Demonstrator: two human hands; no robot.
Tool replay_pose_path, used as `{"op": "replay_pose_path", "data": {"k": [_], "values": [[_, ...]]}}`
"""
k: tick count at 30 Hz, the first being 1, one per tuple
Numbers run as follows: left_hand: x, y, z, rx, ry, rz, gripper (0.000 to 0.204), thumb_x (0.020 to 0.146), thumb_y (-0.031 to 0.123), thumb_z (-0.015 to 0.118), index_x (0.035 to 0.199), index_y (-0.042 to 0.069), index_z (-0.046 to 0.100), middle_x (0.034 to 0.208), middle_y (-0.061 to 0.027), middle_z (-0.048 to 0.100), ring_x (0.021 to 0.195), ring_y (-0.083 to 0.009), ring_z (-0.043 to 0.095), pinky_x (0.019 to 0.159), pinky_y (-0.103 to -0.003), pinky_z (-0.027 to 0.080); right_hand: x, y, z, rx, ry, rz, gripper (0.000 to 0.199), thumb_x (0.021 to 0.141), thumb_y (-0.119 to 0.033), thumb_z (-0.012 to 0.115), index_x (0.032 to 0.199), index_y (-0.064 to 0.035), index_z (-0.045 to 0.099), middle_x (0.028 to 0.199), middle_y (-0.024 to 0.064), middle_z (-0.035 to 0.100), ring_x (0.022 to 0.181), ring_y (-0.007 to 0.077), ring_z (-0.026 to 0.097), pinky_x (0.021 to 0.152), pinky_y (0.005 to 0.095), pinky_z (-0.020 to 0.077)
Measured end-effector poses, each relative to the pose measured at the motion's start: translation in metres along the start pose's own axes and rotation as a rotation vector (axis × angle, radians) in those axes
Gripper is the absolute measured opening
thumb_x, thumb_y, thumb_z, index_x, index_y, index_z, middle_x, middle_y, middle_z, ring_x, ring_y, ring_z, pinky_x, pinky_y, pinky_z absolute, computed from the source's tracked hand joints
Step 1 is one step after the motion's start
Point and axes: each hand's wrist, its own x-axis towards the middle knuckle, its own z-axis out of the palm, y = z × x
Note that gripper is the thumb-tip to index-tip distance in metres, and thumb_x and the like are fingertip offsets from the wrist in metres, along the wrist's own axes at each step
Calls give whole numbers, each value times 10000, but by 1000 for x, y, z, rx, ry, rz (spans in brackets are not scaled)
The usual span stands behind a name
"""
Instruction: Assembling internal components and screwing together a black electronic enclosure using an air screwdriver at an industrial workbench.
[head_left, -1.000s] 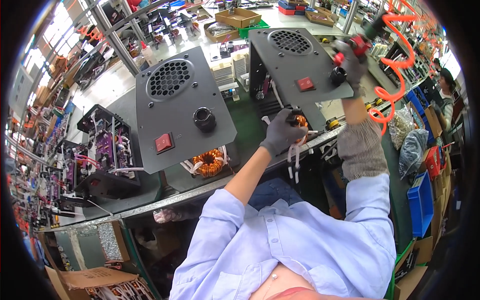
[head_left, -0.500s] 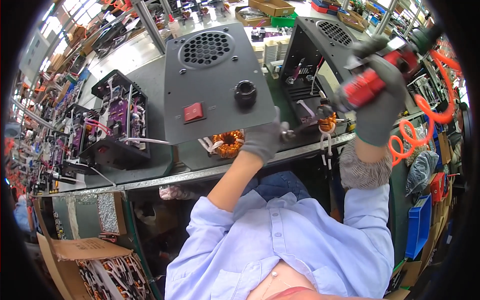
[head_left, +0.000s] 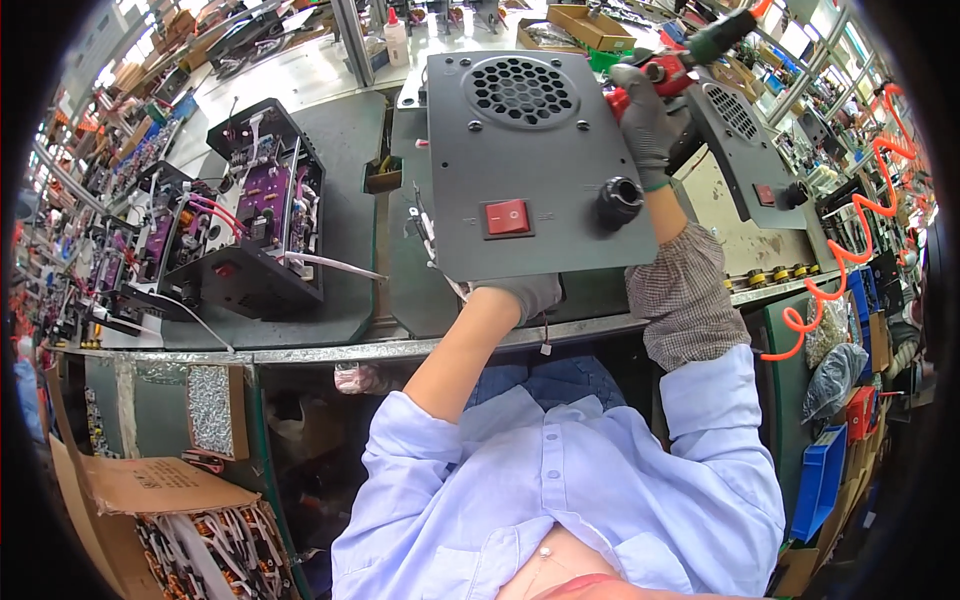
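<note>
A dark grey metal casing panel, with a round honeycomb vent, a red rocker switch and a black round socket, stands at the bench in front of me. My left hand, in a grey glove, reaches under the panel's lower edge; its fingers are hidden behind it. Wrapped round a red power screwdriver is my gloved right hand, beside the panel's upper right edge. The tool's dark green end points up to the right.
Open black units with purple circuit boards stand on the left. Another dark casing stands at the right, near a coiled orange hose. Below the bench are a carton of wired coils, a box of screws and a blue bin.
The screwdriver and my right hand have moved left and farther away, to behind the panel's right side. The panel appears farther right. My left hand is deeper under it, and the copper coil there is hidden.
</note>
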Motion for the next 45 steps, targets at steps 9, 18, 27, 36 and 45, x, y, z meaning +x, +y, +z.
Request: {"op": "replay_pose_path", "data": {"k": [9,18,27,36,45], "values": [[-4,-6,-10,75,9,35,232,745,175,631,907,40,729,880,-187,701,828,-353,686,735,-452,536,11,60,10,-71,22,162,196,696,-61,823,791,-47,651,818,-15,674,665,69,605,616,237,508],[-10,-8,-28,103,-134,-35,267,780,215,633,960,64,760,986,-147,726,954,-318,695,809,-439,531,16,80,19,-11,-57,52,187,685,-53,803,809,-36,664,815,-4,674,671,78,613,608,252,502],[-25,-17,-3,-70,306,149,219,758,234,667,892,72,731,869,-134,686,837,-313,670,760,-431,528,66,33,55,-200,-90,164,175,703,-122,787,799,-30,674,773,8,670,652,107,608,618,289,500],[-101,-78,8,-328,1004,-62,248,780,138,722,1017,97,659,897,-88,643,786,-280,617,693,-406,460,167,82,134,-604,12,-11,347,695,-254,800,979,-87,692,773,12,693,706,127,617,696,302,498],[-112,-94,47,-423,740,-220,385,823,178,662,1182,54,595,864,-133,623,761,-357,599,682,-472,456,226,175,162,-685,-107,-74,365,715,-292,796,1006,-121,658,879,61,699,803,237,667,802,368,504]]}}
